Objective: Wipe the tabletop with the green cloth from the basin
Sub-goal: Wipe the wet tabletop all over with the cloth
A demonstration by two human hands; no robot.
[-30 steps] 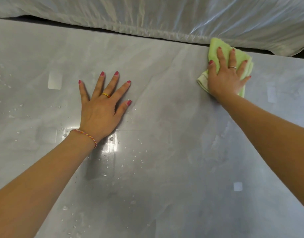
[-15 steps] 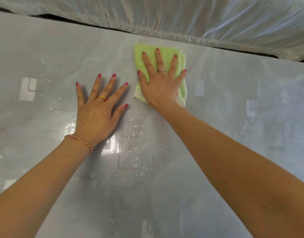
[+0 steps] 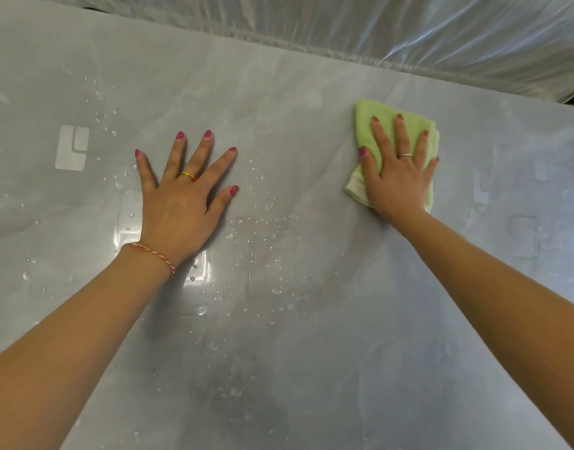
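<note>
Now my right hand lies flat on the folded green cloth in the upper right of the frame, fingers spread and pressing it onto the grey tabletop rather than clenching it. Left of centre, my left hand rests palm-down on the bare surface, fingers splayed, holding nothing. Water droplets dot the middle between my arms.

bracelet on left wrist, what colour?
The bracelet is a braided cord of red, yellow and pale strands, seen in the head view.
</note>
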